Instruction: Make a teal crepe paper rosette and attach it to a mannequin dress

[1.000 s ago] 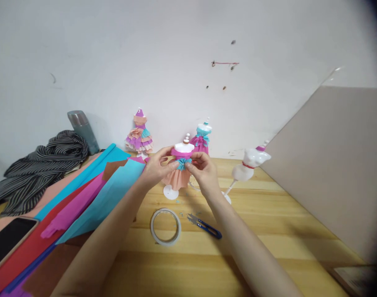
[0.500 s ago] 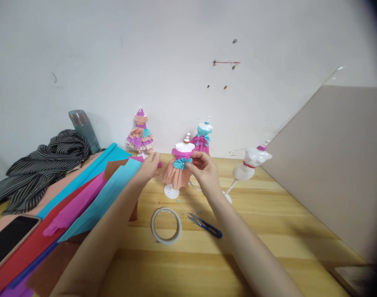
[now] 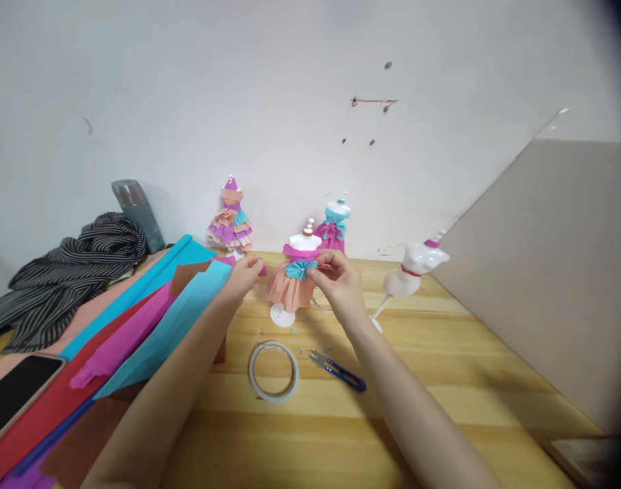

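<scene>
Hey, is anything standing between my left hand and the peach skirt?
Nothing visible blocks the way. A bit of pink paper shows beside the left hand, short of the peach skirt. The right hand is at the blue bow, on the other side.

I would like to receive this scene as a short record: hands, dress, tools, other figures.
Right hand: holding the dress at the blue bow
Left hand: apart from the dress, grip unclear
Dress: pink top, peach skirt
Tools on table: tape roll, blue snips
Behind: layered dress, blue-and-pink dress
Right side: white figure, red band
</scene>
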The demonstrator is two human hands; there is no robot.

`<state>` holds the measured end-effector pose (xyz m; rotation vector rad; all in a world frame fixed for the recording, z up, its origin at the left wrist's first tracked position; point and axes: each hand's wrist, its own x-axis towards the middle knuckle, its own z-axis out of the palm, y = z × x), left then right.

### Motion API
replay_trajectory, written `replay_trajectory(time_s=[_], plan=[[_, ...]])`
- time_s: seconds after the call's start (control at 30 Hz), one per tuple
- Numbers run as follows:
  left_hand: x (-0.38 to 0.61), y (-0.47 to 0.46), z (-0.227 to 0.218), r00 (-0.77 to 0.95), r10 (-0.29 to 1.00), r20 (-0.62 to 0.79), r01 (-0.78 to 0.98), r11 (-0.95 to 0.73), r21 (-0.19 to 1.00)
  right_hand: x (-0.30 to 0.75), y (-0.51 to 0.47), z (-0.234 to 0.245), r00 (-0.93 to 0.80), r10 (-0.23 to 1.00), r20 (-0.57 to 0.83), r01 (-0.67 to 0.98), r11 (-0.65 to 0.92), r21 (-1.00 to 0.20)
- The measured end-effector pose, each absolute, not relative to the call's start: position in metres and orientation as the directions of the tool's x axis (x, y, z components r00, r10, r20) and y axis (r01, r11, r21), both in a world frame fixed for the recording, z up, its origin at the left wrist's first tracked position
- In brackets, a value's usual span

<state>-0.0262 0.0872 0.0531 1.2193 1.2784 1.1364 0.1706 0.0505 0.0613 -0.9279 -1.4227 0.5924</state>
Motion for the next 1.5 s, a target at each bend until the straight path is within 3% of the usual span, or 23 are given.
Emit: replay_trajectory(time_s=[0.13, 0.3, 0.57, 0.77, 1.2, 1.5], plan=[[-0.02, 0.081, 0.065, -0.093, 0.987, 0.134, 0.059, -0.129, 0.99, 0.171, 0.049, 0.062, 0.092, 0.812, 0.576, 0.221, 0.548, -0.807], [-0.012, 0.062, 0.084, -0.098, 0.958, 0.271, 0.069, -0.265, 0.962, 0.171, 0.049, 0.064, 0.095, 0.812, 0.576, 0.214, 0.548, -0.809], [-0.008, 0.043, 0.101, 0.064, 0.937, 0.343, 0.145, -0.349, 0.926, 0.169, 0.045, 0.068, 0.105, 0.801, 0.589, 0.26, 0.55, -0.794], [-0.007, 0.044, 0.092, 0.129, 0.856, 0.5, 0.32, -0.513, 0.797, 0.166, 0.036, 0.072, 0.096, 0.754, 0.65, 0.351, 0.586, -0.731], [-0.001, 0.044, 0.089, 0.13, 0.856, 0.5, 0.366, -0.51, 0.778, 0.162, 0.026, 0.074, 0.077, 0.788, 0.61, 0.348, 0.552, -0.757], [0.001, 0.031, 0.098, 0.17, 0.829, 0.533, 0.552, -0.528, 0.645, 0.164, 0.028, 0.073, 0.067, 0.795, 0.603, 0.365, 0.543, -0.756]])
